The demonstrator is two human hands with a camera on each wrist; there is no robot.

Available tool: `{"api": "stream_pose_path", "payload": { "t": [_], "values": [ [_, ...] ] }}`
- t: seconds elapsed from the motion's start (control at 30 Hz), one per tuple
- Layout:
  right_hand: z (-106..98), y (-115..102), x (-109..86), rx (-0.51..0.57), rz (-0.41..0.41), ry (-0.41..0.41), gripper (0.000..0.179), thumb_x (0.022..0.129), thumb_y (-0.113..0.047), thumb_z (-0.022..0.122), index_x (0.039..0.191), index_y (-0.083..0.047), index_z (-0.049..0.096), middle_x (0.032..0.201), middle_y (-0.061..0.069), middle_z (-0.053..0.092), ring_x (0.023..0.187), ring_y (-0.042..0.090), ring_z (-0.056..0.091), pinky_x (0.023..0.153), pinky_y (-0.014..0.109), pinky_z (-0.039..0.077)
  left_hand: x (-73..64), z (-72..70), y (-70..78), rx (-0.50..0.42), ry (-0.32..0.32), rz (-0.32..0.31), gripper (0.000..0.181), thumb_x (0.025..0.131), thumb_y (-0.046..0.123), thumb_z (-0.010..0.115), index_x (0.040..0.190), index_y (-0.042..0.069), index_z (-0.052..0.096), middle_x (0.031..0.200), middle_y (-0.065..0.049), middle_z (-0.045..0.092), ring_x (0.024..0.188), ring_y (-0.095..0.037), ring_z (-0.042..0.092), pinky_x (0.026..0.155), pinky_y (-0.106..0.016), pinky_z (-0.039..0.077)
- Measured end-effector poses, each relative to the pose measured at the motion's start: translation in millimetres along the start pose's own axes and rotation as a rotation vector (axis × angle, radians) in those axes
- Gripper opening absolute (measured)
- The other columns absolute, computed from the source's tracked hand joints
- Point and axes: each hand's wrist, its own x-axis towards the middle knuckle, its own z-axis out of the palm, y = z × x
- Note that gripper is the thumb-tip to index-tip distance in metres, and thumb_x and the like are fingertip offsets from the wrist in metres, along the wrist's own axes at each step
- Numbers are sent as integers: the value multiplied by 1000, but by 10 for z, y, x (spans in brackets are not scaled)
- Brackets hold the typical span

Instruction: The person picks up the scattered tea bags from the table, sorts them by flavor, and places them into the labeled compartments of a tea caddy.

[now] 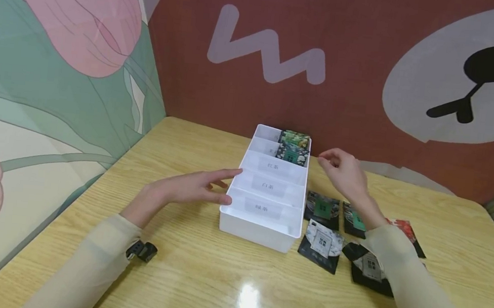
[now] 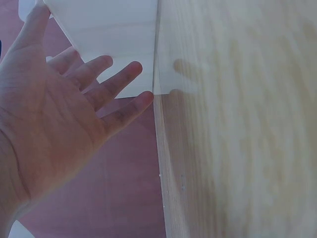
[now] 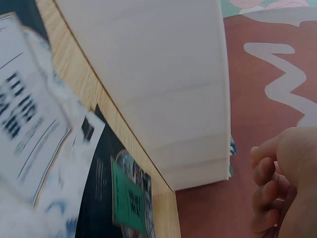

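A white divided box (image 1: 257,232) stands lengthwise on the table, a label in each compartment. My left hand (image 1: 194,186) is at its left side, fingers extended, thumb and fingertips right at the rim. In the left wrist view the fingers (image 2: 119,82) spread along the white wall. One green patterned packet (image 1: 295,139) sits in the farthest compartment, and a dark floral packet (image 1: 292,154) in the one before it. My right hand (image 1: 345,176) hovers just right of the box's far end, fingers loosely curled, nothing between them; the right wrist view agrees.
Right of the box lie several flat packets: a green-labelled one (image 1: 323,209), a white-and-black one (image 1: 322,243), a black one (image 1: 370,270) and a red-topped one (image 1: 405,231). My right forearm crosses above some. Painted walls border the table (image 1: 185,287) behind and left.
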Motion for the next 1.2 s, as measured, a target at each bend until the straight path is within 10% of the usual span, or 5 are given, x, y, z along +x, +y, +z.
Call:
{"api": "stream_pose_path", "payload": {
  "t": [0.37, 1.2],
  "values": [
    [-263, 296, -227, -27, 26, -56, 51, 102, -51, 48, 127, -8, 62, 62, 5, 56, 50, 21, 44, 40, 32, 29, 8, 4, -23, 2, 2, 3, 82, 87, 64, 64, 155, 47, 21, 160, 15, 30, 142, -17, 42, 115, -46, 37],
    [-586, 823, -536, -64, 68, -218, 63, 99, -57, 49, 134, -4, 54, 76, 13, 61, 47, 16, 34, 43, 33, 31, -8, 1, -6, -10, -9, 21, 82, 88, 61, 65, 156, 45, 21, 160, 9, 30, 141, -21, 43, 113, -47, 40]
  ]
}}
